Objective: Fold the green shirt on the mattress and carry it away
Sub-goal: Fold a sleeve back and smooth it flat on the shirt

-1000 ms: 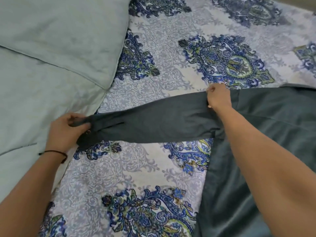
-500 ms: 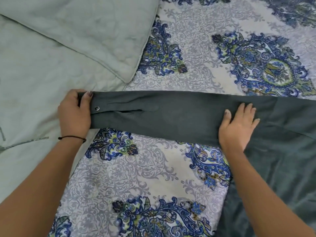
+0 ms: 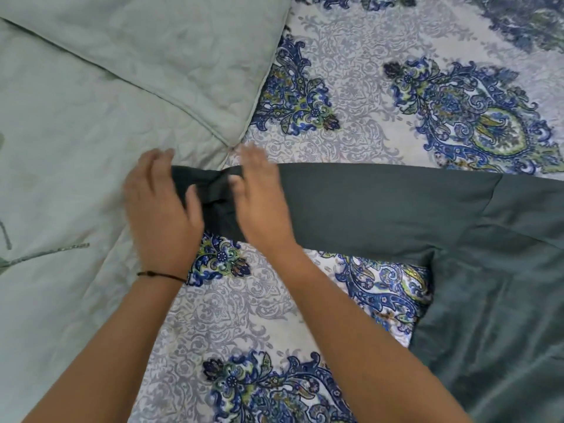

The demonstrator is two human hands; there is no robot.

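Observation:
The green shirt [image 3: 396,209] lies on the patterned mattress sheet [image 3: 351,96], its body at the right and one long sleeve stretched out to the left. My left hand [image 3: 161,209] is at the sleeve's cuff end, thumb on top of the cloth and fingers past its upper edge, gripping it. My right hand [image 3: 262,199] rests flat on the sleeve right beside it, fingers reaching over the top edge. The cloth is bunched between the two hands. Both hands are blurred by motion.
A pale green quilted pillow [image 3: 146,50] lies at the upper left on a pale green quilt [image 3: 61,178] that covers the left side of the bed. The cuff end rests at the quilt's edge.
My right hand has slid left along the sleeve from near the shoulder to just beside my left hand at the cuff. The sleeve end now looks bunched.

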